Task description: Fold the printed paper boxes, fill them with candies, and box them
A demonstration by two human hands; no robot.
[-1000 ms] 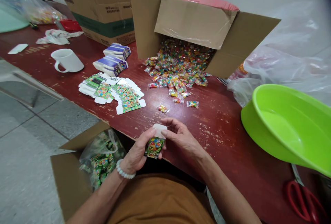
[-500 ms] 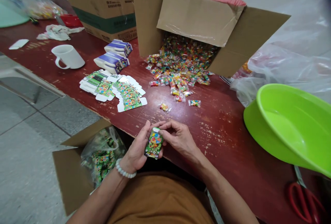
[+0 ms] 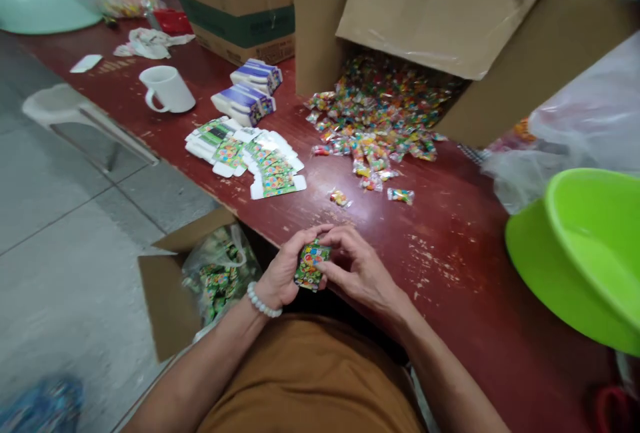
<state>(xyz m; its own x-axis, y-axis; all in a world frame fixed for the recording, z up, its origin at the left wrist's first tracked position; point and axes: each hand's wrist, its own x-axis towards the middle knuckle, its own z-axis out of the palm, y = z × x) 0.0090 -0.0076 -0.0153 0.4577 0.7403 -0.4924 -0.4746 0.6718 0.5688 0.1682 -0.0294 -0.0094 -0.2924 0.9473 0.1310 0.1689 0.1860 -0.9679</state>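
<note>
Little green printed carton (image 3: 311,264) sits pinched between both hands right at the near edge of the table (image 3: 450,246), long axis tilted up and away. Left hand (image 3: 285,273) cups it from the left, right hand (image 3: 357,269) curls fingers over its top end. Loose candy packets (image 3: 375,133) lie farther back.

The small green printed box (image 3: 311,265) sits closed, tilted, at the table's near edge.

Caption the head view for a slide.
Both hands, left hand and right hand, hold a small green printed box at the red table edge.
</note>
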